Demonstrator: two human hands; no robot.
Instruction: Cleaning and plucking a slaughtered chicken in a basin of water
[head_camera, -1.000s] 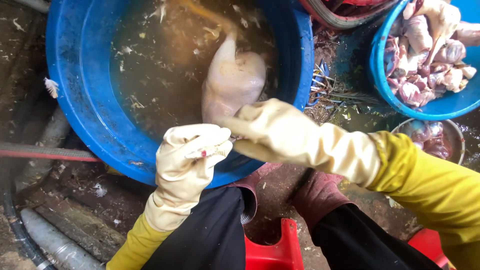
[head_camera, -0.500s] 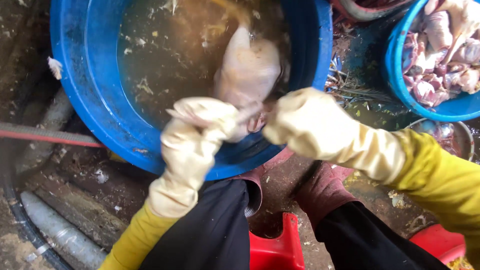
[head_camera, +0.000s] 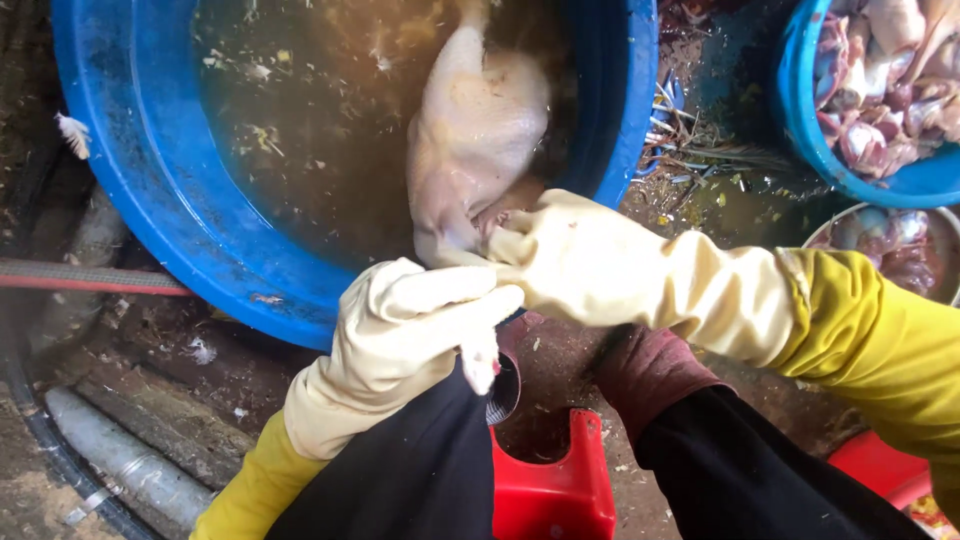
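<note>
A pale plucked chicken (head_camera: 470, 130) lies in murky brown water inside a big blue tub (head_camera: 130, 170). My right hand (head_camera: 585, 262), in a cream rubber glove, grips the bird's near end at the tub's front rim. My left hand (head_camera: 405, 330), gloved the same, is closed on a pale part of the carcass that hangs down just below the fist, outside the rim. The two hands touch each other. Both sleeves are yellow.
A smaller blue basin (head_camera: 820, 130) of chicken offal sits at the upper right, with a metal bowl (head_camera: 880, 245) of dark organs below it. A red stool (head_camera: 555, 490) stands between my knees. A red hose (head_camera: 90, 278) and grey pipes (head_camera: 110, 460) cross the muddy ground at left.
The chicken has been drawn toward the tub's near rim. My left hand dropped lower, outside the rim, with a carcass part now hanging below it; my right hand stayed closed on the bird.
</note>
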